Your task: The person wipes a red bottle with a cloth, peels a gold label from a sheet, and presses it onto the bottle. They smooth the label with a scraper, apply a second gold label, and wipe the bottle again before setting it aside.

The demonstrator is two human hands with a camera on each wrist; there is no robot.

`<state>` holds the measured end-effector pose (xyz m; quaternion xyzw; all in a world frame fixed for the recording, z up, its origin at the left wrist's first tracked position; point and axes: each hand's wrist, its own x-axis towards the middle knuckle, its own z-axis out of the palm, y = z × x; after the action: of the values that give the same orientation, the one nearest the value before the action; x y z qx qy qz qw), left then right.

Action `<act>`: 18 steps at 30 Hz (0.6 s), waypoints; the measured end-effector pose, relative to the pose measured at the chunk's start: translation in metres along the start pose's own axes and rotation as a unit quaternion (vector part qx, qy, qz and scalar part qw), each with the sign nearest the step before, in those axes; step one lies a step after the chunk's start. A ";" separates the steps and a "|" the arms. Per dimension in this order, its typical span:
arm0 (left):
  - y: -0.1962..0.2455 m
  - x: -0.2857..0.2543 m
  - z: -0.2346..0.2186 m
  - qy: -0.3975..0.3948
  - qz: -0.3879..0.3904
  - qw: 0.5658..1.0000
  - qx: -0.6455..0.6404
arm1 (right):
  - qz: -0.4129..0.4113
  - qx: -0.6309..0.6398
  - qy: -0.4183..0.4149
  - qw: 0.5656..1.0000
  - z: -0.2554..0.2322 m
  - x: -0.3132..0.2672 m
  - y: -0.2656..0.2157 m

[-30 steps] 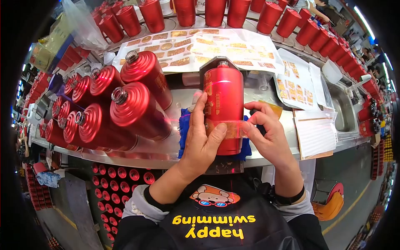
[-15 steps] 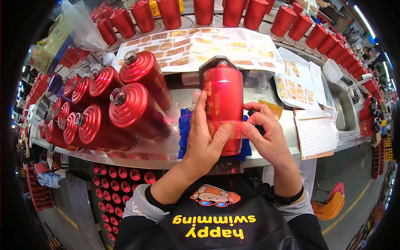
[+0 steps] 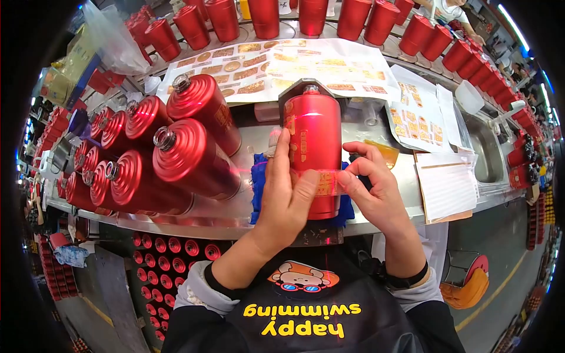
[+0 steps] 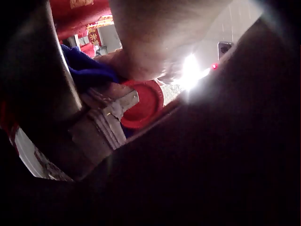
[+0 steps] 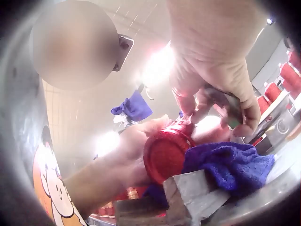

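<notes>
A red bottle [image 3: 315, 132] with a clear glass neck and gold lettering lies on a blue cloth [image 3: 257, 188], its neck against a dark angled rest [image 3: 285, 94]. My left hand [image 3: 279, 206] grips its left side, fingers along the body and thumb on the front. A strip of clear film [image 3: 331, 176] crosses the lower body over a gold label. The right hand [image 3: 376, 194] pinches the film's right end between thumb and finger. In the right wrist view a dark object [image 5: 223, 101] sits within the curled fingers. The bottle's red base [image 5: 164, 157] faces that camera.
Several red bottles [image 3: 188, 150] stand close on the left. Sheets of gold labels [image 3: 253, 65] lie behind, more [image 3: 418, 112] at right. Lined paper [image 3: 447, 185] lies near a sink [image 3: 479, 150]. A curved line of red containers [image 3: 312, 15] runs along the back.
My left thumb has slid left across the film, showing more of the gold label. The bottle has shifted slightly left. The containers at the back have moved along; the right hand keeps its pinch.
</notes>
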<state>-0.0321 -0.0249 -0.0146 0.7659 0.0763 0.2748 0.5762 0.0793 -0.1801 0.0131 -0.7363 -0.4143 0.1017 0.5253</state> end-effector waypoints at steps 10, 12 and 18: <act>0.001 0.000 0.003 -0.002 0.009 0.999 0.035 | 0.023 0.015 -0.005 1.000 0.000 0.001 -0.004; 0.001 0.000 0.001 -0.007 0.013 0.999 0.043 | 0.023 0.014 -0.008 1.000 0.001 0.001 -0.005; 0.000 -0.001 -0.001 -0.013 0.008 1.000 0.010 | 0.031 0.008 -0.018 0.999 -0.001 0.000 -0.004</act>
<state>-0.0331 -0.0242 -0.0149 0.7759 0.0658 0.2686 0.5670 0.0779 -0.1803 0.0164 -0.7423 -0.4000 0.1345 0.5205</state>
